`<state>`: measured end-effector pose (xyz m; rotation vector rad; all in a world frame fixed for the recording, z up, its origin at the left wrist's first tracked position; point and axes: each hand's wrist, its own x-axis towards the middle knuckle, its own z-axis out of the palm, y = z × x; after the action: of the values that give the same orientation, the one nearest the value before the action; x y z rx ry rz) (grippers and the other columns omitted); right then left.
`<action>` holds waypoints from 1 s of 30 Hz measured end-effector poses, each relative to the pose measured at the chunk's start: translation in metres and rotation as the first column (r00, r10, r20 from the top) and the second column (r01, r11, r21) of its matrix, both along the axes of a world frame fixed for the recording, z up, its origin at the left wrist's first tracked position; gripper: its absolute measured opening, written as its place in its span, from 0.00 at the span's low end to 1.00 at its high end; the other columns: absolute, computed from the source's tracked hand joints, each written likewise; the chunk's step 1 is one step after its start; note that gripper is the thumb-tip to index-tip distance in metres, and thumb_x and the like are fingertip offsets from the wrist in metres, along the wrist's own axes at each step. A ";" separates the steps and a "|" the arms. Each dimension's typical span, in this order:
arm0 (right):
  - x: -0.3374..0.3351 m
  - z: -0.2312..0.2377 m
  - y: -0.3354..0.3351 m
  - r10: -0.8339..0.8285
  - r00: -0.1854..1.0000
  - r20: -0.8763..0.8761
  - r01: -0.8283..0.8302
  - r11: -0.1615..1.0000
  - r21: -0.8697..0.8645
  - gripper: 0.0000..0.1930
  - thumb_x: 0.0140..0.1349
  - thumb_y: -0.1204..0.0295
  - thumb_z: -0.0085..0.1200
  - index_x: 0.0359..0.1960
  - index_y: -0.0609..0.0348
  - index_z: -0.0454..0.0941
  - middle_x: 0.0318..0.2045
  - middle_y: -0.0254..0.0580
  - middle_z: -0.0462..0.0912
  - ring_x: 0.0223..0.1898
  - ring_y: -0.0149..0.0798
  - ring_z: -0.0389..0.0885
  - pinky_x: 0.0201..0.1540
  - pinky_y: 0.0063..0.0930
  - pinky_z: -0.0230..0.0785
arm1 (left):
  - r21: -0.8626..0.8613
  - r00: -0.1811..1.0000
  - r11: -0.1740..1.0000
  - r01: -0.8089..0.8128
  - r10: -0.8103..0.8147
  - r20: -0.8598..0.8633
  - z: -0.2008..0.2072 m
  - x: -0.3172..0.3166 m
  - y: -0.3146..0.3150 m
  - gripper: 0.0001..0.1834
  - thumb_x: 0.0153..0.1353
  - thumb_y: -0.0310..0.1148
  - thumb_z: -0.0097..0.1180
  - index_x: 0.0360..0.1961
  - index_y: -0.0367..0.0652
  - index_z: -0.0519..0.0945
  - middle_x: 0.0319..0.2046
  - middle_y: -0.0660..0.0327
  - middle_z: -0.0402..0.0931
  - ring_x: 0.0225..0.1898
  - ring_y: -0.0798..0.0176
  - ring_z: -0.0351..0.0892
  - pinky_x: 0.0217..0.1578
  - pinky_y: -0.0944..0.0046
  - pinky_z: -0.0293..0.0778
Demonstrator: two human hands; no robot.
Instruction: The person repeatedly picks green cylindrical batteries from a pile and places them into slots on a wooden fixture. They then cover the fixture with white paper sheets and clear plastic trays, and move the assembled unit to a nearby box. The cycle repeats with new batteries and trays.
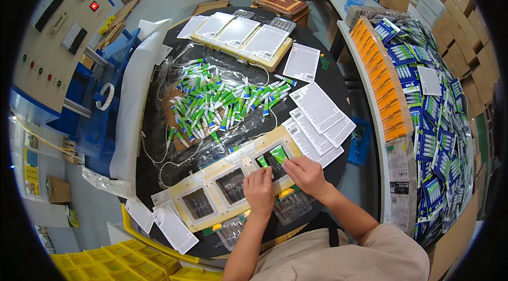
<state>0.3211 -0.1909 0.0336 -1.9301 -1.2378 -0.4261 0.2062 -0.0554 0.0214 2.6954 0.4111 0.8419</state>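
A long cream-coloured frame (186, 189) with three square openings lies at the near side of the round black table. Dark-looking clear plastic trays sit in its openings. Over the right opening, my right hand (307, 176) pinches a small green glue tube (278, 153). Beside it, my left hand (259, 192) has its fingers closed at the end of another green tube (262, 161). Beyond the frame spreads a heap of green, white and blue tubes (217, 101). Clear blister trays (291, 208) lie between the frame and my body.
White printed cards (317, 106) are stacked on the right; more (177, 230) lie at the lower left. A second frame (272, 61) with cards stands at the far side. A blue press machine (100, 127) is at the left. Packed blister cards (434, 138) fill a bin on the right.
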 end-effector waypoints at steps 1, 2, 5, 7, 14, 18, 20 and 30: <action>0.001 -0.002 0.001 0.036 0.999 0.006 -0.036 0.999 -0.024 0.11 0.57 0.78 0.64 0.42 0.67 0.84 0.33 0.42 0.83 0.31 0.42 0.83 0.31 0.33 0.76 | 0.005 1.000 1.000 0.026 -0.026 -0.014 -0.003 0.001 -0.001 0.16 0.49 0.24 0.66 0.42 0.41 0.86 0.41 0.59 0.81 0.44 0.53 0.81 0.43 0.56 0.74; 0.001 -0.003 0.003 0.054 0.998 0.044 -0.052 0.998 -0.045 0.12 0.57 0.78 0.65 0.42 0.66 0.84 0.33 0.43 0.83 0.31 0.43 0.83 0.31 0.33 0.76 | 0.000 0.998 0.999 0.052 -0.052 -0.041 -0.007 0.001 -0.002 0.16 0.49 0.23 0.65 0.42 0.41 0.86 0.42 0.59 0.81 0.44 0.53 0.81 0.43 0.56 0.74; 0.002 -0.008 0.008 0.120 0.985 0.125 -0.101 0.984 -0.147 0.15 0.56 0.75 0.65 0.46 0.66 0.83 0.35 0.43 0.83 0.32 0.43 0.84 0.32 0.32 0.76 | -0.043 0.995 0.994 0.099 -0.099 -0.015 -0.013 -0.002 -0.001 0.16 0.55 0.24 0.64 0.47 0.39 0.85 0.47 0.55 0.81 0.48 0.50 0.81 0.52 0.51 0.76; 0.001 -0.010 0.011 0.139 0.981 0.138 -0.112 0.976 -0.187 0.16 0.56 0.75 0.63 0.47 0.66 0.83 0.36 0.43 0.83 0.33 0.42 0.84 0.33 0.32 0.76 | -0.093 0.989 0.986 0.137 -0.141 -0.036 -0.014 -0.005 0.000 0.17 0.58 0.27 0.65 0.50 0.39 0.84 0.50 0.54 0.81 0.52 0.49 0.81 0.58 0.48 0.74; -0.003 -0.023 0.020 0.070 0.988 0.135 -0.048 0.986 -0.162 0.15 0.55 0.74 0.63 0.45 0.64 0.83 0.35 0.42 0.81 0.33 0.42 0.82 0.32 0.33 0.75 | -0.084 0.962 0.971 0.222 -0.233 -0.145 -0.013 -0.016 0.009 0.20 0.62 0.36 0.63 0.52 0.37 0.82 0.57 0.53 0.79 0.65 0.53 0.73 0.71 0.39 0.58; -0.014 -0.019 0.022 0.022 0.997 0.069 -0.007 0.979 -0.204 0.14 0.55 0.73 0.65 0.43 0.62 0.84 0.34 0.40 0.81 0.32 0.43 0.82 0.31 0.34 0.74 | -0.113 0.958 0.967 0.227 -0.243 -0.150 -0.012 -0.019 0.012 0.20 0.62 0.36 0.63 0.53 0.37 0.82 0.59 0.53 0.78 0.66 0.53 0.73 0.72 0.38 0.56; -0.013 -0.010 0.023 0.021 1.000 0.011 -0.018 0.982 -0.188 0.13 0.55 0.72 0.65 0.43 0.61 0.85 0.34 0.39 0.82 0.32 0.43 0.81 0.31 0.34 0.74 | -0.132 0.959 0.963 0.235 -0.252 -0.129 -0.010 -0.023 0.015 0.20 0.62 0.36 0.64 0.52 0.37 0.82 0.59 0.53 0.78 0.65 0.52 0.73 0.72 0.38 0.56; 0.146 -0.040 0.138 -0.494 0.858 -0.140 0.359 0.772 -0.525 0.23 0.60 0.53 0.66 0.26 0.65 0.84 0.29 0.57 0.85 0.32 0.56 0.87 0.35 0.47 0.79 | -0.182 0.967 0.958 0.220 -0.239 -0.092 0.009 -0.026 0.018 0.16 0.63 0.32 0.63 0.51 0.38 0.82 0.55 0.55 0.81 0.61 0.53 0.77 0.71 0.38 0.57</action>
<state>0.4666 -0.0534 -0.0066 -2.6221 -0.7477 -0.0606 0.1805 -0.0375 0.0303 2.5743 0.1785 0.5627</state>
